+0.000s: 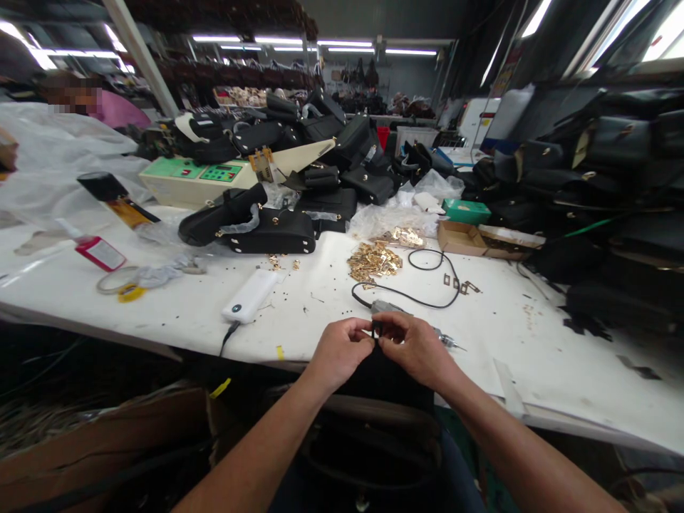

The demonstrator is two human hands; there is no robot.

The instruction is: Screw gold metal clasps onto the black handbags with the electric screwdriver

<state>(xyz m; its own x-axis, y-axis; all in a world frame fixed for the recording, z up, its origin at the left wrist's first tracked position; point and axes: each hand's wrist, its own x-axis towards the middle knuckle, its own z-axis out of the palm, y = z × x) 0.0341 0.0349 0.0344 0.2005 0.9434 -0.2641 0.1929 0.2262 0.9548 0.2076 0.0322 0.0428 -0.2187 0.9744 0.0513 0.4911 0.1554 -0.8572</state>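
Note:
My left hand (pixel 342 353) and my right hand (pixel 414 348) meet at the near edge of the white table (pixel 299 313), fingers pinched together on the top edge of a black bag piece (pixel 385 377) that hangs down toward my lap. What small part sits between the fingertips is too tiny to name. Just behind my right hand lies a grey electric screwdriver (pixel 392 310) with a black cable (pixel 427 281). A pile of gold metal fittings (pixel 374 262) lies a little farther back.
A white power bank (pixel 250 296) lies left of my hands. Black handbags (pixel 267 228) are heaped at the back and right, beside a green-and-cream machine (pixel 197 178), small cardboard boxes (pixel 462 236) and plastic wrap. Another person sits far left behind the table.

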